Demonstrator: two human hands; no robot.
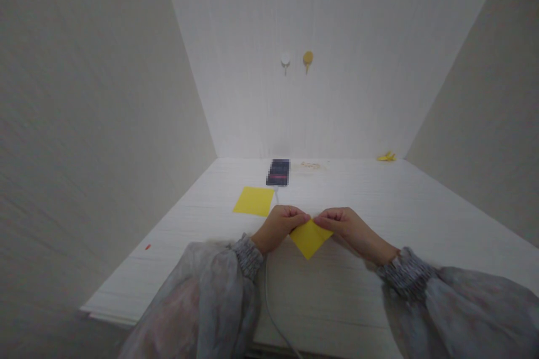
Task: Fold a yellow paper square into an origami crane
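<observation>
A yellow sheet of paper, with one corner pointing down toward me, is held up between both hands over the white table. My left hand pinches its upper left part between thumb and fingers. On the other side, my right hand grips the upper right part the same way. The two thumbs nearly meet at the paper's top middle, where a fold seems to show. Another yellow sheet, flat and square, lies on the table beyond my left hand.
A phone-like dark device lies near the back wall, with a white cable running under my left wrist. A small folded yellow plane sits at the back right corner. Two hooks hang on the wall. A small red bit lies left.
</observation>
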